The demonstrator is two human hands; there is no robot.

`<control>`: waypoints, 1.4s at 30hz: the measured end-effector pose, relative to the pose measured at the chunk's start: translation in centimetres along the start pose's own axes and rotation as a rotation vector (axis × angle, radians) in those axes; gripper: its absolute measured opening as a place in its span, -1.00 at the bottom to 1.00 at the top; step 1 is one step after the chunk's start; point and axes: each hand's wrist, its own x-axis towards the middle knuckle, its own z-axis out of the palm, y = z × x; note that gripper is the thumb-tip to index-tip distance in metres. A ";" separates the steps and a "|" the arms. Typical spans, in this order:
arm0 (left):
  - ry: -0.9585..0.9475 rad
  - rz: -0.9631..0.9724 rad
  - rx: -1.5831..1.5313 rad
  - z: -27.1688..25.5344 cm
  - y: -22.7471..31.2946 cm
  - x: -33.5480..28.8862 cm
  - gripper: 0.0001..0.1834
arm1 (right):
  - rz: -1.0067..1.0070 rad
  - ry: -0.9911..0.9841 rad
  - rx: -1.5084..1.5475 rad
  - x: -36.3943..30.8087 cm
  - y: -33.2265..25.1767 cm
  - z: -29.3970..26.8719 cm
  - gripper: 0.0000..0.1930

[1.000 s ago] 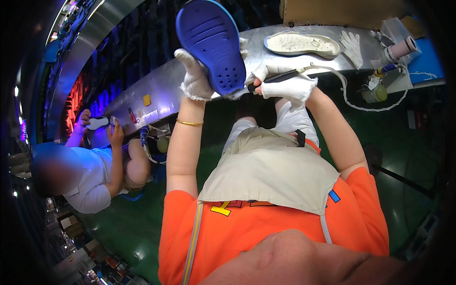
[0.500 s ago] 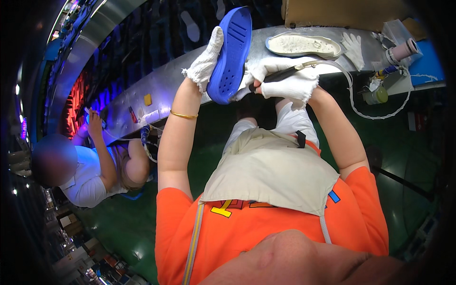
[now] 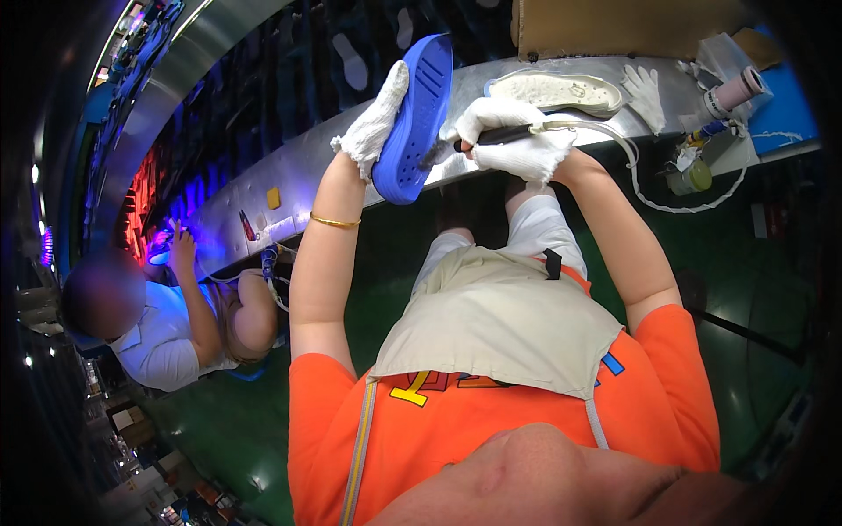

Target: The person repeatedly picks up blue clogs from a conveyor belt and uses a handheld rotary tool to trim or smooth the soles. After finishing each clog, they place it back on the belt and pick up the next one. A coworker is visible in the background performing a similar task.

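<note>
My left hand (image 3: 377, 118), in a white knitted glove, grips a blue shoe sole (image 3: 416, 118) along its left edge. The sole stands on end, its slotted, hole-dotted face turned toward my right. In my right hand (image 3: 517, 145), also gloved with some fingertips bare, is a brush (image 3: 495, 137) with a dark handle. Its bristle end is at the sole's right edge, near the lower end; whether it touches cannot be told. A pale hose (image 3: 627, 145) runs from the brush handle to the right. Beyond my right hand lies an off-white sole (image 3: 561, 89) with a blue edge.
The metal bench (image 3: 329, 140) curves across ahead of me, with a dark conveyor (image 3: 298, 61) behind it. A spare white glove (image 3: 645, 96), a pink roll (image 3: 737, 92) and a small jar (image 3: 693, 178) are at right. A cardboard box (image 3: 605, 31) stands behind. A co-worker (image 3: 167, 333) sits at left.
The blue sole has come lower, slightly left, with my left hand. The brush has moved from its lower end up to its right edge. The co-worker's hands have moved.
</note>
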 end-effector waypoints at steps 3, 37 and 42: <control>0.002 0.032 -0.061 -1.0 0.4 -0.2 -0.14 | -0.072 -0.039 0.074 -0.3 0.4 -1.0 -0.84; 0.114 0.384 -0.777 5.5 -8.1 -1.3 -0.26 | -0.362 0.297 -0.001 -2.8 0.0 3.1 -0.81; 0.039 0.377 -0.826 4.7 -7.6 -1.3 -0.19 | -0.218 0.260 0.366 -2.9 1.5 3.7 -0.80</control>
